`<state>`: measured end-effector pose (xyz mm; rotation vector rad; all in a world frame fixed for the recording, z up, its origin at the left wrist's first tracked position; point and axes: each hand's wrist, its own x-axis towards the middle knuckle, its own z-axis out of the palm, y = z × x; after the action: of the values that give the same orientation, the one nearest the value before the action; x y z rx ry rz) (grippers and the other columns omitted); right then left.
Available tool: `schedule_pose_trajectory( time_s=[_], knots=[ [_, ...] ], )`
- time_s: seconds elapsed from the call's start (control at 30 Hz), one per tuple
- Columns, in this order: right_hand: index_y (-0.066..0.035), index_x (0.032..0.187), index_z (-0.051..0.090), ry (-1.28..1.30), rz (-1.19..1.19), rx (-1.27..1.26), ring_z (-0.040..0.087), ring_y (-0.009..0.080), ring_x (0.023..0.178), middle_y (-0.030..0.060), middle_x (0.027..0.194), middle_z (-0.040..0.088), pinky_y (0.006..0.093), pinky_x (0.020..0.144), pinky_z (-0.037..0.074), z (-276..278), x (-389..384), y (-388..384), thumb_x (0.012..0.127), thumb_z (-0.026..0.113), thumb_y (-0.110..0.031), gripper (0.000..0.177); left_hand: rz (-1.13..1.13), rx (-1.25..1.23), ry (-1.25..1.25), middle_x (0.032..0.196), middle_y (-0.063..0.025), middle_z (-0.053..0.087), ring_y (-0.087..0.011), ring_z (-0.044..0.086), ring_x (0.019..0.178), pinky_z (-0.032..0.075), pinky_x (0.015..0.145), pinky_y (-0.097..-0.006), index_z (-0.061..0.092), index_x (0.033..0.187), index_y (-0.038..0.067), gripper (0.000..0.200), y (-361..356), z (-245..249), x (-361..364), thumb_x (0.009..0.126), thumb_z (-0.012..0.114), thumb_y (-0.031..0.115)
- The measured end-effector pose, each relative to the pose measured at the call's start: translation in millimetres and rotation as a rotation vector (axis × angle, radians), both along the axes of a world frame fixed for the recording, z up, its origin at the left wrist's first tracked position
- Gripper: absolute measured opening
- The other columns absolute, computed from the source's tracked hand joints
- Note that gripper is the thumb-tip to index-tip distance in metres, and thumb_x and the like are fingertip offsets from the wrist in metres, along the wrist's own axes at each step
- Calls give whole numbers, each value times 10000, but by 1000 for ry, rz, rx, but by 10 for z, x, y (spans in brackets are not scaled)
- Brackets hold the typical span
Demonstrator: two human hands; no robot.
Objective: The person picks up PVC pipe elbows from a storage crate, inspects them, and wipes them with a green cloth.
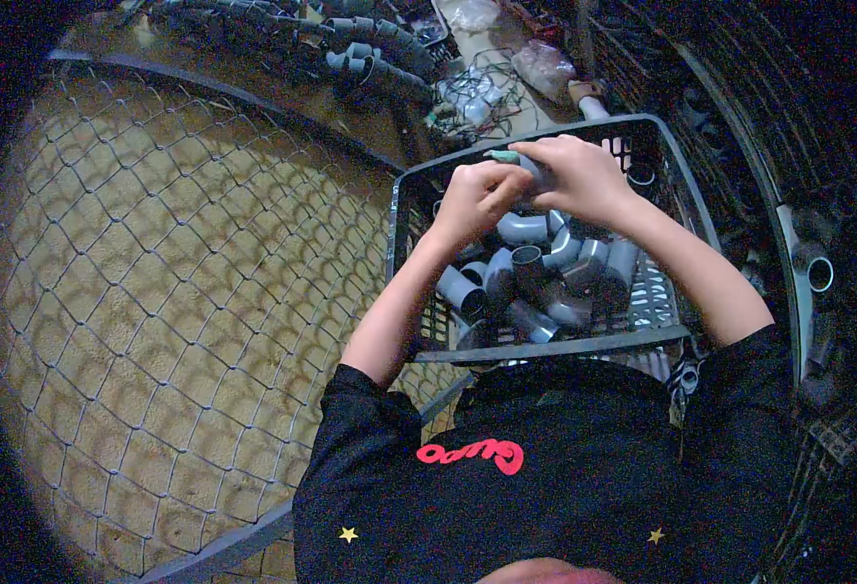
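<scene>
Gripping a grey pipe fitting [538,175] with left hand [477,200] and right hand [579,175], both closed round it, over the crate [545,346] toward 12 o'clock. Could slip during twisting, dropping among the loose fittings [545,282] below or over the rim onto the wire mesh [175,292] at 9 o'clock.

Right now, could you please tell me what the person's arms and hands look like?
The left hand and right hand are bare, with no gloves or watch showing. The short black sleeves belong to a black T-shirt with red lettering and two small yellow stars.
</scene>
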<state>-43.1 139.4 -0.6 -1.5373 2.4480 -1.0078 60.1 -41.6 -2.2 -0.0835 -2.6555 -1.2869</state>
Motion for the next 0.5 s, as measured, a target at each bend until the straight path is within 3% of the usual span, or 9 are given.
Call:
schedule_pose_trajectory(
  time_s=[0.1,0.13,0.27,0.37,0.5],
  knots=[
    [-148,1225,627,225,22,-70,646,297,1035,70,1103,682,426,859,528,30,27,-27,649,827,-295,627,91,130,-105,639,-50,619,-115,526,548,405,530,-288,741,875,19,492,-86,-22,13,1001,551,456],
    [-153,1196,641,312,-5,-71,640,258,1023,27,1102,674,403,859,518,93,73,-11,711,766,-266,513,120,166,-164,628,-23,608,-89,505,541,388,516,-276,739,864,12,543,-106,0,16,1011,526,490],
    [-162,1171,653,558,-48,-153,640,221,987,4,1084,672,379,861,512,178,69,-49,802,644,-201,371,310,551,-236,685,24,613,-47,503,588,384,530,-236,735,851,0,669,38,242,43,1018,438,575],
    [-163,1147,657,602,-70,-236,640,208,980,0,1064,680,364,879,506,187,50,-65,834,591,-166,320,375,637,-372,785,10,659,-48,554,668,436,593,-223,734,962,1,529,89,391,44,1020,520,480],
    [-149,1135,653,540,-104,-271,649,226,1006,21,1052,690,365,883,513,73,-29,-101,809,642,-184,328,269,803,-282,934,-16,701,-70,626,796,508,710,-233,703,1099,0,359,62,179,80,988,628,333]
  ],
)
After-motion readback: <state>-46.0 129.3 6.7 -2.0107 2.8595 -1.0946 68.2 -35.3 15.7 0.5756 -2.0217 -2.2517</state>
